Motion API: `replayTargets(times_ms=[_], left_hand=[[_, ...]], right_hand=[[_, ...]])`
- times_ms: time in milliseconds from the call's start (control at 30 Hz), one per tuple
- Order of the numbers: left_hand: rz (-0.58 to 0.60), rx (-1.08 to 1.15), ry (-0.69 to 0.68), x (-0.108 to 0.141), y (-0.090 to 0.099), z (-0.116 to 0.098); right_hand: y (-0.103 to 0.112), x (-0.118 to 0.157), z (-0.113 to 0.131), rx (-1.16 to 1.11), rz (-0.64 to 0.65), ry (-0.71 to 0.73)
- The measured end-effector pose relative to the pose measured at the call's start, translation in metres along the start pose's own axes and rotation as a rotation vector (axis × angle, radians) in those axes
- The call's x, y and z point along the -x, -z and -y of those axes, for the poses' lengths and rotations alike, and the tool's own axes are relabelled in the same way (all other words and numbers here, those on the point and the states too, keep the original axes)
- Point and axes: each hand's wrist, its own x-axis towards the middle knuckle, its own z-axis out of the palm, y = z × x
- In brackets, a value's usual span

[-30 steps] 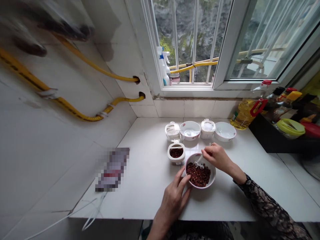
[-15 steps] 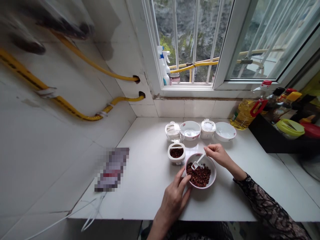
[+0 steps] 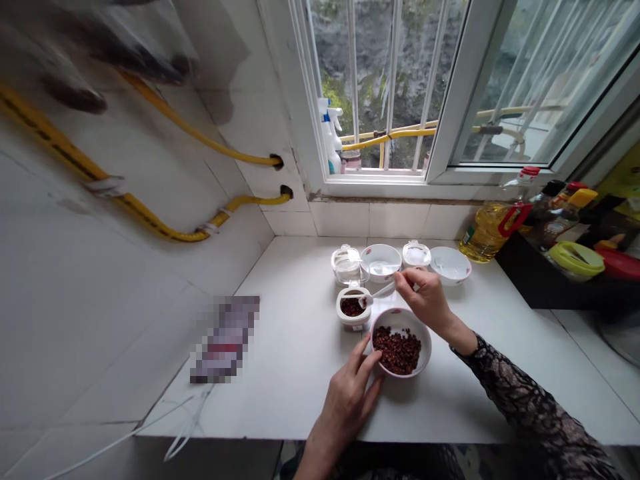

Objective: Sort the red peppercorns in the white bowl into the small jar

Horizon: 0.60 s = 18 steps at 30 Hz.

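White and slim, the spoon (image 3: pixel 385 290) is pinched in the closed fingertips of the right hand (image 3: pixel 427 297), with a few red bits (image 3: pixel 364 302) held over the open jar (image 3: pixel 353 323) to that hand's left. The bowl (image 3: pixel 425 350) is steadied by the left hand (image 3: pixel 345 393), whose fingers are apart against its side. Spills are probably best avoided by a level scoop, a slow wrist and a low tilt.

Home kitchen, tiled | white-tiled counter (image 3: pixel 280 347) set beneath a white-framed barred window (image 3: pixel 380 177) | clear plastic bottle of yellow oil with red cap (image 3: pixel 487 230) stood beside a black condiment rack (image 3: pixel 525 277) packed with bottles | yellow ribbed gas-type hose (image 3: pixel 165 230) strapped along white wall tiles (image 3: pixel 165 320)
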Motion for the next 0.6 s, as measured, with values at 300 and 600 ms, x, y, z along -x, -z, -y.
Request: replayTargets(times_ms=[300,600], left_hand=[[-0.01,-0.017,0.0,0.0,0.0,-0.001],[0.002,-0.011,0.001,0.0,-0.001,-0.001]], right_hand=[[-0.004,0.007,0.016,0.395,0.024,0.541],[0.025,0.024,-0.022,0.282,0.154,0.309]])
